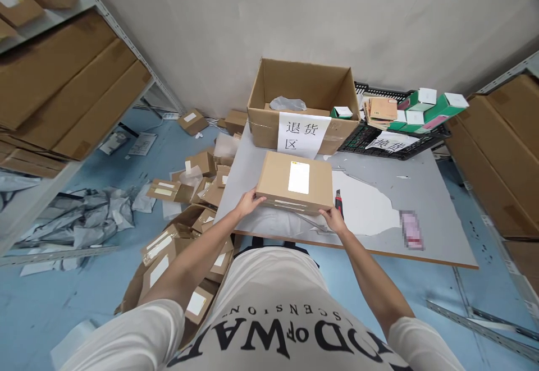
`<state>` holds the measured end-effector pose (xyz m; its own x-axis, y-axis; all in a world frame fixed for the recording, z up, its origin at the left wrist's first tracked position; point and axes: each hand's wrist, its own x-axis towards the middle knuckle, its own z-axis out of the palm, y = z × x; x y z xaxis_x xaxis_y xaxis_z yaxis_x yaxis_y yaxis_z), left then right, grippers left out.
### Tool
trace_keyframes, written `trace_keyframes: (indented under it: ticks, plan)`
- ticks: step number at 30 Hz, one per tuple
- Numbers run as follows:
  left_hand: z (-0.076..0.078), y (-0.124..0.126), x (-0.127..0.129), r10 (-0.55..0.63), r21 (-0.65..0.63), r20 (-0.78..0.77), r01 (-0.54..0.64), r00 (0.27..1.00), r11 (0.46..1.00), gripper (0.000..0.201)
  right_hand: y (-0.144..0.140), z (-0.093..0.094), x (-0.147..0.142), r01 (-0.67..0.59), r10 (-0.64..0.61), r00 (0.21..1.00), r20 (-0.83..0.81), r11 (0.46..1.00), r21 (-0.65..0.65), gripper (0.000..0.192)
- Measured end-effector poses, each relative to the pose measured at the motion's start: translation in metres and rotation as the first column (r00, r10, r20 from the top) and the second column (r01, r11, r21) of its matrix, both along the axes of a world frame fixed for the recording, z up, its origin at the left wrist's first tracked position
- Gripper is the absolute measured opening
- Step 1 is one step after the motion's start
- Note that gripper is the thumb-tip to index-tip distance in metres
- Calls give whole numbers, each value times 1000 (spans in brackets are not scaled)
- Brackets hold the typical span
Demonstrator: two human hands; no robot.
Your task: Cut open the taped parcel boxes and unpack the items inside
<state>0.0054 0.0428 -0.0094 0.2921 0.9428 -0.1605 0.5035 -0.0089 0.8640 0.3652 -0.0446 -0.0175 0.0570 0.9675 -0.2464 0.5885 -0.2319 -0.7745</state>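
Note:
Between my two hands is a closed brown cardboard box (275,175) with a white label (298,177) on top. My left hand (250,201) grips its near left corner, and my right hand (333,219) grips the near right corner. The box is over the front part of the grey table (438,202); whether it rests there or is lifted slightly, I cannot tell. Just beyond my right hand lies a red and black box cutter (339,202). A torn white sheet (366,205) spreads to the right of the box.
Behind stands a large open carton (261,121) with a paper sign. Beside it, a black crate (357,142) holds green-and-white boxes (438,111). A blurred pink item (411,229) lies at right. Flattened and opened cartons (168,247) pile on the floor at left; shelving (80,152) flanks the table.

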Motion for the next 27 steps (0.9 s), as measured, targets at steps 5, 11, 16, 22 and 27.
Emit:
trace_keyframes:
  ticks: [5, 11, 16, 22, 27]
  plan:
    - [46, 18, -7, -7, 109, -311, 43, 950, 993, 48, 18, 37, 9, -49, 45, 986, 159, 999, 19, 38]
    - [79, 44, -2, 21, 126, -413, 34, 910, 991, 52, 56, 82, 15, -47, 41, 915, 401, 999, 7, 50]
    - [75, 59, 6, 41, 18, -422, -37, 906, 999, 54, 77, 87, 10, -10, 44, 933, 358, 995, -96, 56]
    - [67, 75, 13, 38, -72, -459, -80, 888, 994, 52, 94, 74, 6, 48, 16, 937, 349, 984, -173, 58]
    - [66, 84, 15, 18, -115, -453, -78, 892, 990, 51, 105, 68, 9, 71, 0, 948, 317, 975, -209, 58]
